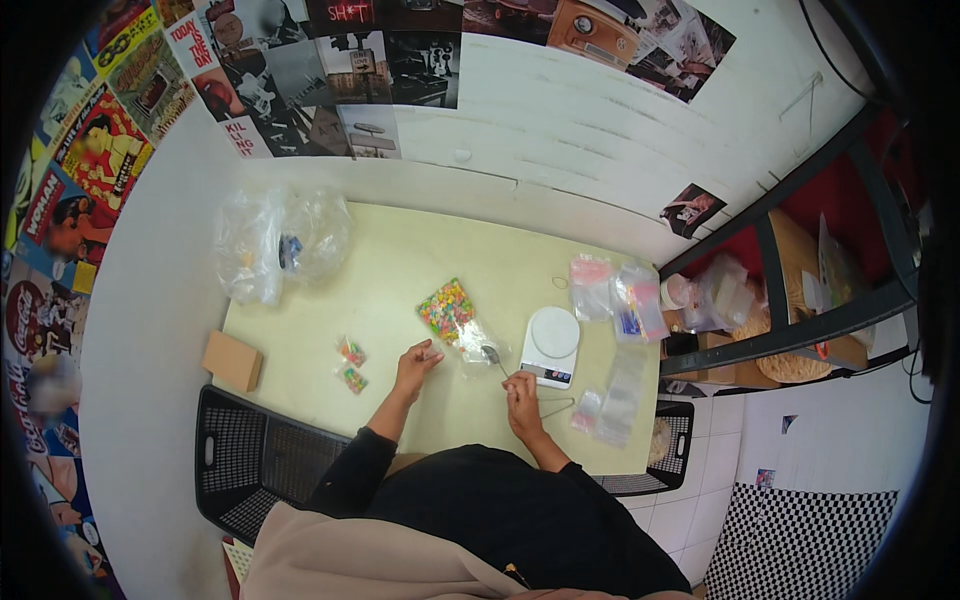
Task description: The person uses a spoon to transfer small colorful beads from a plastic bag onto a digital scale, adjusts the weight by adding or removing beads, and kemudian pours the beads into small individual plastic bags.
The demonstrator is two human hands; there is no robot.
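A clear plastic bag of small multicoloured candies (447, 311) lies mid-table, its candies at the far end and its clear end toward me. My right hand (522, 400) grips the handle of a metal spoon (490, 354), whose bowl is at the bag's clear end. My left hand (416, 369) is just left of that end, fingers drawn together; what they pinch, if anything, is too small to make out. Two small packets of candies (351, 365) lie to its left. A white kitchen scale (551, 346) stands right of the spoon, with nothing on its round plate.
Flat clear bags (621, 400) and pink-tinted plastic packs (640, 300) lie along the table's right side. A large clear bag (283, 245) sits at the far left, a cardboard box (233, 361) at the left edge. Black crates (270, 450) and a loaded shelf (780, 300) flank the table.
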